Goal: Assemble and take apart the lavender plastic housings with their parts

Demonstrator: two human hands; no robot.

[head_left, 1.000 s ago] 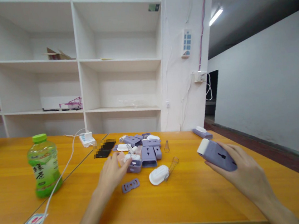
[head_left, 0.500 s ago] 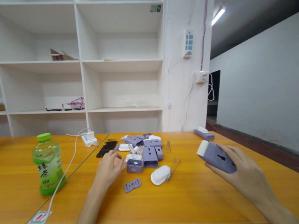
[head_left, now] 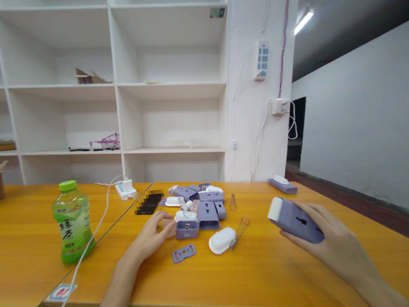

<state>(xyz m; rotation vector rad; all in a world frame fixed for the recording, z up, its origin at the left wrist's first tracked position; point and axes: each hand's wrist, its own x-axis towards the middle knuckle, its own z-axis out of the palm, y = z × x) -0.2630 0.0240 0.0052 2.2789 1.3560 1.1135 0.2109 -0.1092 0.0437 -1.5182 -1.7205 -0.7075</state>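
My right hand (head_left: 334, 237) grips a purple plastic housing (head_left: 296, 219) with a slot in its side and a white cap at its far end. It is held above the table at the right. My left hand (head_left: 153, 235) rests by the left edge of a pile of parts, fingers loosely bent and apart, with nothing visible in it. Closest to its fingertips is a short purple box-like part (head_left: 187, 229) with a white piece behind it. In front lie a flat purple plate (head_left: 184, 253) with cut-outs, a white oval part (head_left: 222, 240) and a coil spring (head_left: 241, 229).
Several purple housings (head_left: 207, 214) and white pieces make up the pile. A narrow spring (head_left: 232, 202) stands beside it. Farther right lies another purple part (head_left: 282, 186) with a white top. At left are a green tea bottle (head_left: 74, 222), a white cable (head_left: 78, 261) and a black phone (head_left: 150, 202).
The view has shifted slightly, moving the scene a little to the right. My left hand stays beside the pile, and my right hand keeps its hold on the purple housing.
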